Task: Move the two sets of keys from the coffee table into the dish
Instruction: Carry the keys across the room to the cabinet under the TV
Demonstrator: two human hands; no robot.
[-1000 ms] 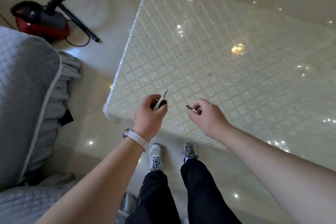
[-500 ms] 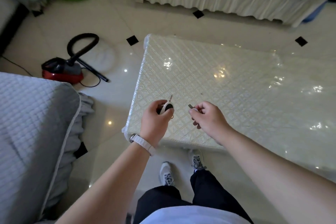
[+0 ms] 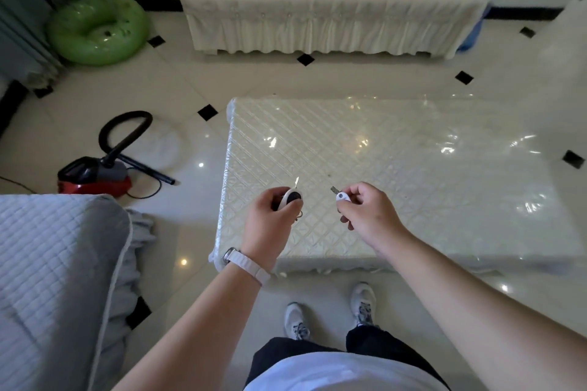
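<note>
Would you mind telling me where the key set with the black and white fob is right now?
In the head view, the key set with the black and white fob is gripped in the left hand, raised over the coffee table's near-left corner, left of the right hand.

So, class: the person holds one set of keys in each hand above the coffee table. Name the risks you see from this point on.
1. Each set sits in a fingertip pinch: the left hand grips a black and white fob, the right hand a white tag. Either could slip onto the coffee table or the hard tiled floor.
2. No dish is clearly in view, so the carry may be long.
3. A vacuum cleaner and its hose lie on the floor to the left, a possible trip hazard.
</note>
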